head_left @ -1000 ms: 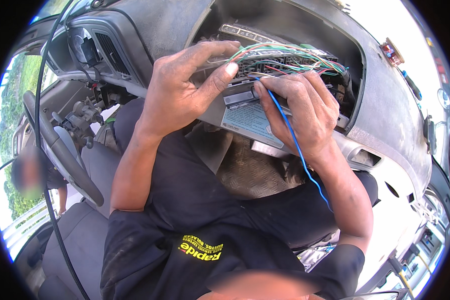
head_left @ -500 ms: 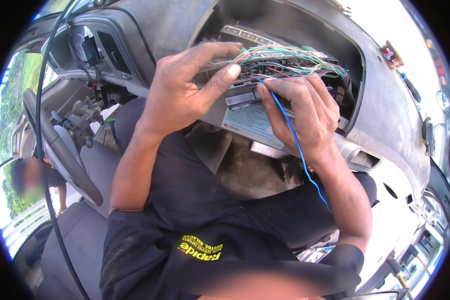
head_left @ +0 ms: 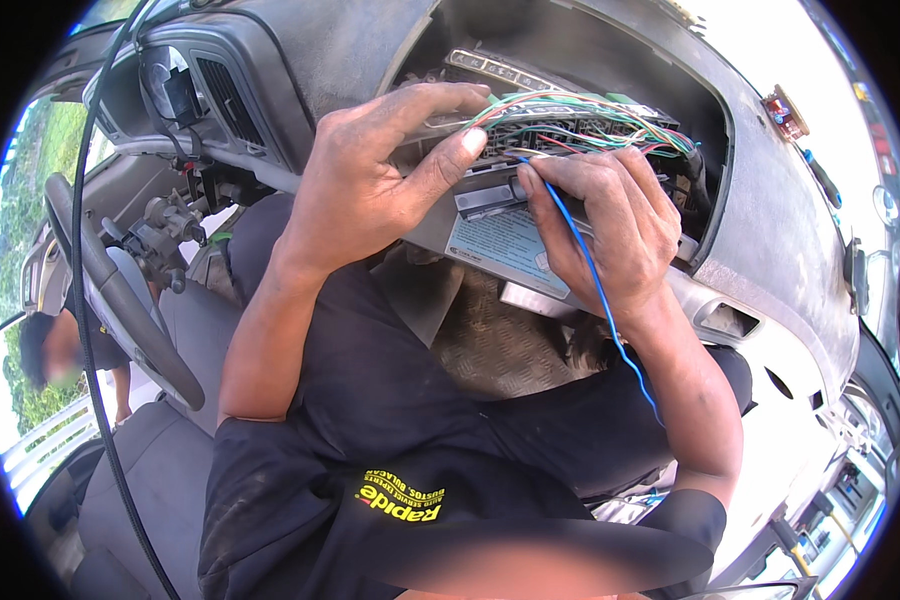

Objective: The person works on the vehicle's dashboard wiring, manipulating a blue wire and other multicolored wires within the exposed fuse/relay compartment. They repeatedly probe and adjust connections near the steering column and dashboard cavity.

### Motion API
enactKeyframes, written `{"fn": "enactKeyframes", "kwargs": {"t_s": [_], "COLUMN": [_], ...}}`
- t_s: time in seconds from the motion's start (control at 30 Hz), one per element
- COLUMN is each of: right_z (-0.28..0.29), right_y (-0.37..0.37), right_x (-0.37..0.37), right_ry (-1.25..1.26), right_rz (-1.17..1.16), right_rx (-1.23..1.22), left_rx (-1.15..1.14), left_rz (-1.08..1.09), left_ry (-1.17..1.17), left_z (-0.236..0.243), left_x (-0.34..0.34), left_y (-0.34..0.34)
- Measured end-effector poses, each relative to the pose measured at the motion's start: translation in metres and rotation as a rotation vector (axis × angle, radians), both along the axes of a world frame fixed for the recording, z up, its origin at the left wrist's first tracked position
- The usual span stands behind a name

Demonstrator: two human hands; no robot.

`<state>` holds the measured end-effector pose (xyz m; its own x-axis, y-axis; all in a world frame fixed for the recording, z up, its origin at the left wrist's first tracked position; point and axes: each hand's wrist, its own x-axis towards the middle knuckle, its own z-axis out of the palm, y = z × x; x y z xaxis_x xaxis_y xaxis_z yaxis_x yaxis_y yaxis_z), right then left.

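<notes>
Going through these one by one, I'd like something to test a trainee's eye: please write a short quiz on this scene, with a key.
1. Which hand holds the blue wire?

2. True or false: the steering wheel is on the person's left.

3. Choose one. The bundle of thin, multicoloured wires runs across:
A) the seat
B) the dashboard opening
C) the steering wheel

Key:
1. The right hand
2. True
3. B

Inside of a veh. cab, w/ steering wheel, dash, air vent & grey seat.
</notes>
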<state>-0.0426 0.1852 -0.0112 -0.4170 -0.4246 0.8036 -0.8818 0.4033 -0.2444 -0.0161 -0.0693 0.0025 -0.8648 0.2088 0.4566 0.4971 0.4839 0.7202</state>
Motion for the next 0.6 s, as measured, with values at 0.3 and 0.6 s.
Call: {"fn": "enactKeyframes", "kwargs": {"t_s": [0.3,0.6], "right_z": [-0.0076,-0.0061], "right_y": [-0.0018,-0.0011], "right_x": [-0.005,-0.0036], "right_ry": [0.05,0.041], "right_rz": [0.001,0.002], "right_rx": [-0.038,-0.038], "left_rx": [0.019,0.015], "left_rz": [0.008,0.014], "left_ry": [0.028,0.04], "left_z": [-0.0026,-0.0037], "left_x": [-0.0017,-0.0018], "left_y": [0.0013,0.002]}}
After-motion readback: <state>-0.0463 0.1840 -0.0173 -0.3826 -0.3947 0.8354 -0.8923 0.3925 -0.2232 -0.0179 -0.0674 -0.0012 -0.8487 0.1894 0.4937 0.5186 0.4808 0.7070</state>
